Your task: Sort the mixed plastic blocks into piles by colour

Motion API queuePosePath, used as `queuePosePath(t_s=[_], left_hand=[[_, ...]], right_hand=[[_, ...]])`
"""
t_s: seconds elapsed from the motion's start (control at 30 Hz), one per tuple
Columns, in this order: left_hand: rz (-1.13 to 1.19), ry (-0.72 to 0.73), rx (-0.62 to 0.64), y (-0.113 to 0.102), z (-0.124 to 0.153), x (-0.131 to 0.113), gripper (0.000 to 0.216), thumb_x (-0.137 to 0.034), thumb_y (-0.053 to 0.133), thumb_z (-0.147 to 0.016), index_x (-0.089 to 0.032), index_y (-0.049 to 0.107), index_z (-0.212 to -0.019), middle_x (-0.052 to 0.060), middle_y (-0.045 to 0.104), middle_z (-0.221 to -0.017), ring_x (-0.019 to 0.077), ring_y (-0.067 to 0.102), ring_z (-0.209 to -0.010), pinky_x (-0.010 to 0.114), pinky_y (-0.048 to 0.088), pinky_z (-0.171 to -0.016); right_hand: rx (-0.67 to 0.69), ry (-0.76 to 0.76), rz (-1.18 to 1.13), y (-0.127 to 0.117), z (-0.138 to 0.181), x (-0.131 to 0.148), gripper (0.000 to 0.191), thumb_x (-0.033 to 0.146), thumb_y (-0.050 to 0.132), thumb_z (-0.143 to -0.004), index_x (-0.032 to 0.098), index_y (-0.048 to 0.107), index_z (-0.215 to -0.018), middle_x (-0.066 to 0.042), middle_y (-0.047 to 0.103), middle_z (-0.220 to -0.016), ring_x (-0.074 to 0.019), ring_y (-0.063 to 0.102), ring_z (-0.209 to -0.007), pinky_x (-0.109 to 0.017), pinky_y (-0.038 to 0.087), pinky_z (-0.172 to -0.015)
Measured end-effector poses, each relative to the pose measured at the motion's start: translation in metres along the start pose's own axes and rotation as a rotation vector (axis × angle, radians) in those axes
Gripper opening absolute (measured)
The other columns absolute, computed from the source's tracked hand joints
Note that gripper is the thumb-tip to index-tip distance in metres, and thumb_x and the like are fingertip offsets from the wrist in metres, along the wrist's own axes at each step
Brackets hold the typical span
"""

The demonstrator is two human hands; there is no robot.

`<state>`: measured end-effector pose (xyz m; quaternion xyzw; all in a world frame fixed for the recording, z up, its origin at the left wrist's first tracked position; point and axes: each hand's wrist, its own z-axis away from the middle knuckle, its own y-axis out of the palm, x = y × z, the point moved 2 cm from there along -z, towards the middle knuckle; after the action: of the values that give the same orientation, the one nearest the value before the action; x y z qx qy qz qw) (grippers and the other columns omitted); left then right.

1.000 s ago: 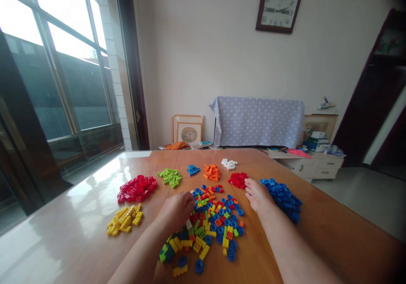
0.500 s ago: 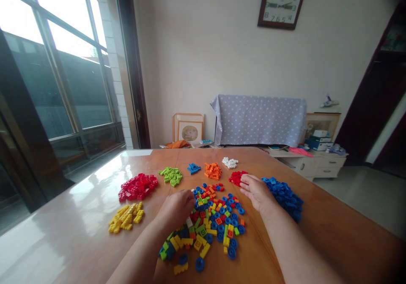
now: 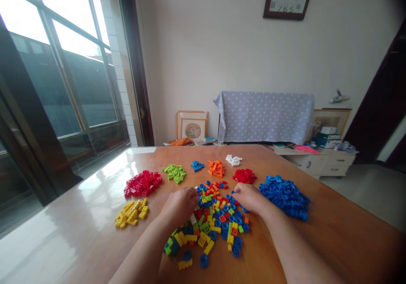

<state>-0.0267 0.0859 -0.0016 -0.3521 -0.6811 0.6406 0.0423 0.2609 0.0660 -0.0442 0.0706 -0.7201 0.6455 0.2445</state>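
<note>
A mixed pile of building bricks and blue wheel-like rings (image 3: pixel 218 220) lies between my hands on the wooden table (image 3: pixel 101 254). My left hand (image 3: pixel 180 201) is at the pile's upper left edge, fingers curled and pressed together. Whatever it may hold is hidden. On the pile's upper right side, my right hand (image 3: pixel 249 196) has its fingertips bent down at the blue pieces, closed in a pinch. I cannot make out what is in it. Just beyond that hand sits a small heap of red bricks (image 3: pixel 244 176); a large blue heap (image 3: pixel 285 197) lies to its right.
Sorted heaps ring the mixed pile: yellow bricks (image 3: pixel 131 213), crimson bricks (image 3: pixel 142 183), lime green bricks (image 3: pixel 174 173), small blue pieces (image 3: pixel 197 165), orange pieces (image 3: pixel 216 168) and white pieces (image 3: pixel 234 160). Behind the table stands a low white cabinet (image 3: pixel 336 165).
My right hand has moved from the small red heap back to the mixed pile, and its fingers have curled. My left hand stays at the pile's edge. The view has shifted slightly.
</note>
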Motion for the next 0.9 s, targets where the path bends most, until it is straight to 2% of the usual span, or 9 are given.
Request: queuePosePath(t_s=[0.2, 0.4, 0.53, 0.67, 0.9], left_hand=[[-0.032, -0.01, 0.003, -0.004, 0.003, -0.005, 0.02, -0.032, 0.047, -0.091, -0.022, 0.062, -0.084, 0.002, 0.069, -0.085, 0.0132, 0.058, -0.068, 0.023, 0.031, -0.057], [-0.035, -0.022, 0.013, -0.001, 0.002, -0.002, 0.018, -0.032, 0.049, -0.089, -0.024, 0.065, -0.09, 0.002, 0.07, -0.089, 0.0145, 0.061, -0.074, 0.022, 0.035, -0.06], [-0.041, -0.034, 0.001, 0.002, 0.001, 0.0, 0.017, -0.027, 0.052, -0.085, -0.024, 0.066, -0.094, 0.002, 0.07, -0.094, 0.0148, 0.061, -0.077, 0.022, 0.037, -0.063], [-0.02, 0.015, 0.005, -0.001, 0.003, -0.003, 0.021, -0.018, 0.053, -0.078, -0.024, 0.069, -0.09, 0.002, 0.069, -0.095, 0.0154, 0.06, -0.082, 0.022, 0.041, -0.067], [-0.045, 0.1, 0.184, -0.006, 0.007, -0.014, 0.021, -0.021, 0.059, -0.072, -0.03, 0.077, -0.081, 0.001, 0.068, -0.093, 0.0201, 0.058, -0.094, 0.027, 0.045, -0.081]], right_hand=[[0.033, -0.129, -0.095, 0.008, 0.006, 0.02, 0.029, 0.027, 0.06, -0.079, 0.02, 0.07, -0.105, -0.004, 0.07, -0.09, -0.0162, 0.06, -0.08, -0.023, 0.037, -0.066], [-0.009, -0.219, -0.236, 0.017, 0.005, 0.026, 0.044, 0.019, 0.055, -0.079, 0.02, 0.066, -0.121, -0.005, 0.069, -0.099, -0.0167, 0.062, -0.088, -0.025, 0.045, -0.078], [-0.051, -0.258, -0.319, 0.02, 0.002, 0.027, 0.044, 0.016, 0.054, -0.078, 0.018, 0.066, -0.119, -0.008, 0.069, -0.109, -0.0178, 0.063, -0.098, -0.026, 0.046, -0.086], [-0.094, -0.295, -0.331, 0.015, 0.005, 0.031, 0.035, 0.019, 0.053, -0.08, 0.017, 0.069, -0.111, -0.007, 0.071, -0.103, -0.0185, 0.064, -0.093, -0.028, 0.047, -0.084], [-0.14, -0.332, -0.326, 0.004, 0.016, 0.042, 0.028, 0.028, 0.052, -0.084, 0.019, 0.072, -0.101, -0.004, 0.071, -0.088, -0.0184, 0.064, -0.084, -0.029, 0.047, -0.079]])
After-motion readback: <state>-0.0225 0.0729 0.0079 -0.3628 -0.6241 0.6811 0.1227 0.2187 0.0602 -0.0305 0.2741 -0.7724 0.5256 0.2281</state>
